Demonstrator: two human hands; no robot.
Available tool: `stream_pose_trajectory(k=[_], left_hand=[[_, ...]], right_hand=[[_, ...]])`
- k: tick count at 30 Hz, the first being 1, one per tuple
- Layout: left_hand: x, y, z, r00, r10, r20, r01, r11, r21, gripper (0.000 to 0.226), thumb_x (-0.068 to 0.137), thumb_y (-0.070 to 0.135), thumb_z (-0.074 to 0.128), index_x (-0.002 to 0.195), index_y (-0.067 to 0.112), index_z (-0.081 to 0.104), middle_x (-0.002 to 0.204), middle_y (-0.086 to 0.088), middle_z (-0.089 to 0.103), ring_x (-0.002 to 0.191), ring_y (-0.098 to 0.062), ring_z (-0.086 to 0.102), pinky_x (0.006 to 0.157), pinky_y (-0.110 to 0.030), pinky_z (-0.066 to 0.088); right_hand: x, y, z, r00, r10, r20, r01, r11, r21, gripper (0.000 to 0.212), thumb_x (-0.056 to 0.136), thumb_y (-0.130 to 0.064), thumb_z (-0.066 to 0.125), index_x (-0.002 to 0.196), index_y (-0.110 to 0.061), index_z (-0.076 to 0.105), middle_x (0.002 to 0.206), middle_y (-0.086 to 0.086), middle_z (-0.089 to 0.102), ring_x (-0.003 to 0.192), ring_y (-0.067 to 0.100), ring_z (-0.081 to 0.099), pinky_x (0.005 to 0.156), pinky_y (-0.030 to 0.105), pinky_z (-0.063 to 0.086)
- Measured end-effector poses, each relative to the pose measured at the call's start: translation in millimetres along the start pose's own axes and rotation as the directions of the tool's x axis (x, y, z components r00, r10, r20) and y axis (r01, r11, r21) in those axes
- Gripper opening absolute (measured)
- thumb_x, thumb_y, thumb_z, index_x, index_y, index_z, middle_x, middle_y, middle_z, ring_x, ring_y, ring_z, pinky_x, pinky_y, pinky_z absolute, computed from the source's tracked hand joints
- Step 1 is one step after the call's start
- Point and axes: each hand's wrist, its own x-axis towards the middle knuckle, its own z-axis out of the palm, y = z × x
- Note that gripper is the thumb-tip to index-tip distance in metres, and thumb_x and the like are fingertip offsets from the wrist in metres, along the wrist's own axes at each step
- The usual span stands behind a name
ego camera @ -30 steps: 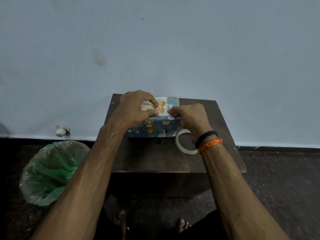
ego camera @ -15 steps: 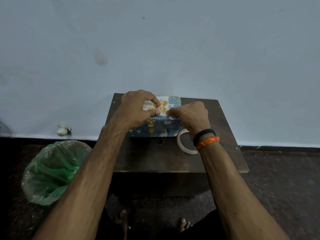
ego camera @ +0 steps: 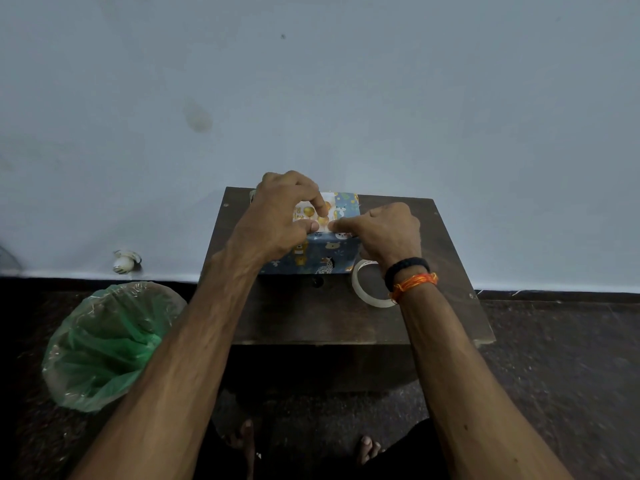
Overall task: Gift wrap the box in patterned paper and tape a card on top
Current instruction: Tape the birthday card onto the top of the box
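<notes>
The box (ego camera: 322, 254), wrapped in blue paper with animal prints, stands at the back of a small dark wooden table (ego camera: 311, 317). A white card (ego camera: 306, 211) with gold balloons lies on its top. My left hand (ego camera: 277, 216) is curled over the card's left part, with its index fingertip and thumb pressed onto the card. From the right comes my right hand (ego camera: 388, 233), whose curled fingertips pinch at the card's near edge, almost touching my left thumb. Any piece of tape under the fingers is hidden.
A roll of clear tape (ego camera: 362, 289) lies flat on the table just right of the box, under my right wrist. A bin lined with a green bag (ego camera: 104, 344) stands on the floor at left. The wall rises right behind the table.
Both hands stay on the card almost unmoved. My left index fingertip has crept slightly to the right across the card.
</notes>
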Motion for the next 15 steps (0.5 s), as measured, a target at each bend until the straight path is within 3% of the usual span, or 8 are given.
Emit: stream_pose_trajectory(k=[2,4,6,9,12,15], left_hand=[[1,0,3,0.999,0.01,0.053,-0.007,0.998,-0.068,0.02,0.083,0.006,0.078,0.093,0.024,0.076,0.106,0.009,0.068,0.105,-0.013,0.054,0.091,-0.033,0.042],[1,1,3,0.997,0.027,0.072,-0.021,0.995,-0.094,0.023,0.084,0.0,0.074,0.093,0.022,0.076,0.095,0.011,0.069,0.094,-0.009,0.06,0.089,-0.03,0.049],[1,3,3,0.996,0.058,0.066,-0.053,0.996,-0.074,0.028,0.083,-0.003,0.07,0.097,0.021,0.077,0.095,0.009,0.072,0.089,-0.007,0.061,0.087,-0.028,0.05],[0,5,5,0.994,0.087,0.07,-0.087,0.996,0.004,0.038,0.085,-0.003,0.062,0.101,0.027,0.077,0.095,0.008,0.071,0.089,-0.009,0.058,0.084,-0.034,0.051],[-1,6,5,0.99,0.107,0.092,-0.118,0.986,0.117,0.041,0.09,0.003,0.056,0.103,0.034,0.078,0.099,0.004,0.068,0.095,-0.021,0.059,0.081,-0.042,0.05],[-1,9,2,0.985,0.103,0.137,-0.124,0.979,0.16,0.041,0.094,0.005,0.054,0.108,0.035,0.078,0.106,0.003,0.066,0.101,-0.022,0.058,0.079,-0.042,0.049]], right_hand=[[1,0,0,0.999,0.029,0.02,-0.03,0.999,0.037,0.042,0.064,-0.045,0.091,0.074,-0.008,0.076,0.076,0.004,0.073,0.07,0.017,0.069,0.056,0.031,0.055],[2,0,-1,0.995,0.09,0.052,-0.096,0.99,0.108,0.042,0.058,-0.046,0.087,0.079,-0.011,0.078,0.08,0.003,0.076,0.077,0.02,0.073,0.068,0.042,0.064],[5,2,-3,0.986,0.141,0.088,-0.156,0.969,0.193,0.04,0.056,-0.045,0.076,0.076,-0.011,0.077,0.079,0.003,0.077,0.083,0.026,0.073,0.077,0.056,0.062],[3,0,-8,0.98,0.15,0.129,-0.176,0.957,0.23,0.028,0.063,-0.038,0.07,0.067,-0.011,0.076,0.072,-0.001,0.077,0.088,0.029,0.073,0.083,0.059,0.06],[0,-2,-11,0.976,0.154,0.152,-0.189,0.947,0.258,0.023,0.072,-0.032,0.069,0.076,-0.011,0.075,0.072,-0.001,0.077,0.087,0.027,0.073,0.08,0.056,0.061],[0,-3,-14,0.968,0.17,0.183,-0.22,0.928,0.301,0.018,0.079,-0.027,0.07,0.076,-0.01,0.074,0.075,0.002,0.078,0.077,0.025,0.068,0.061,0.044,0.06]])
